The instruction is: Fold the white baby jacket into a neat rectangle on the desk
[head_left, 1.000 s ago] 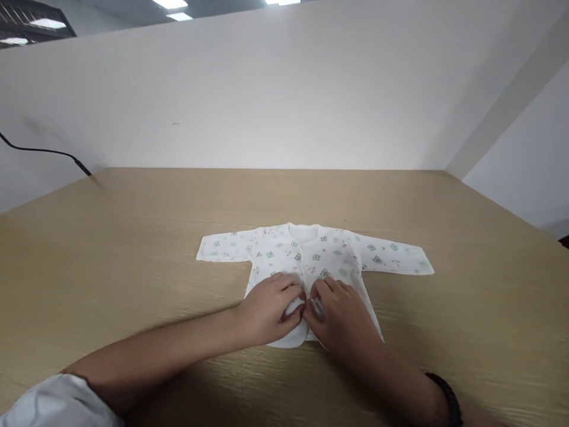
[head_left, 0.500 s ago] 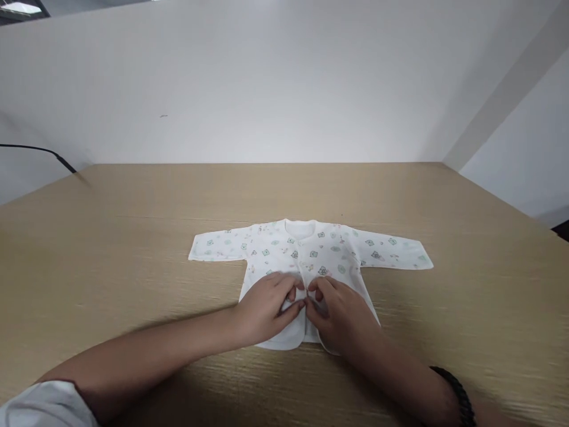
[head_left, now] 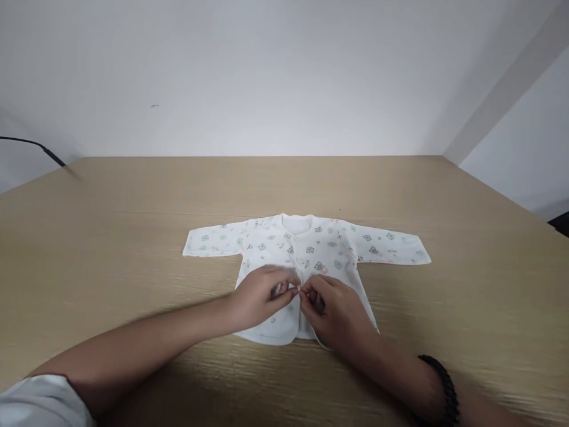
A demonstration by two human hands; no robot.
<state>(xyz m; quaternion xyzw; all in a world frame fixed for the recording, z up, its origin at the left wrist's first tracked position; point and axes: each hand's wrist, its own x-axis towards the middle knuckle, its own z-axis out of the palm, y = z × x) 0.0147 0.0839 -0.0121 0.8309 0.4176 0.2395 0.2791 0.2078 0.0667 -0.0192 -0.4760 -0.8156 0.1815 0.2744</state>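
A small white baby shirt with a print of green and grey animal figures lies flat, collar away from me and both sleeves spread. My left hand pinches the front edge of the shirt at mid-opening, thumb and forefinger pressed together. Right beside it, my right hand pinches the facing front edge, the fingertips of both hands nearly touching. Whatever fastener lies between the fingertips is hidden. Below the hands the two front panels part slightly at the hem.
The shirt rests on a wood-grain table. A pale wall rises along the table's far edge. At the far left a black cable reaches the table edge, and a dark object shows at the right edge.
Both hands have shifted slightly along the shirt's front opening, still pinching, and their fingertips are closer together. The whole view has moved a little.
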